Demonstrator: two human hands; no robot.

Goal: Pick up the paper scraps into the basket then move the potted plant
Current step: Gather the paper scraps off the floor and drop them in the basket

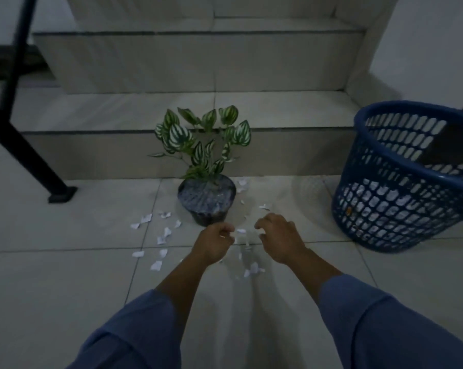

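- I judge we are in the first step: gathering scraps. Small white torn paper scraps (164, 235) lie scattered on the pale tiled floor (65, 275), so the plant move has to wait.
- My left hand (214, 245) is curled almost closed just in front of the pot. A bit of white shows at its fingertips, so it may be pinching a scrap, but I cannot tell for certain in this dim light.
- My right hand (279, 237) hovers just above the floor with its fingers spread and bent like a claw, holding nothing that I can see. A scrap lies on the floor between the two hands.
- The artificial green-and-white striped plant in its dark round pot (206, 199) stands upright on the floor at the foot of the tiled step (118, 153), scraps lying around it on both sides.
- The blue plastic lattice basket (406, 182) sits tilted to my right, well apart from the pot, with white scraps already showing through its lower mesh.
- Next, I think the right hand should come down on the scrap between the hands and pinch it flat against the tile. Then both hands should carry their pickings over the basket rim.
- The left cluster and the pieces near my sleeves remain afterwards.
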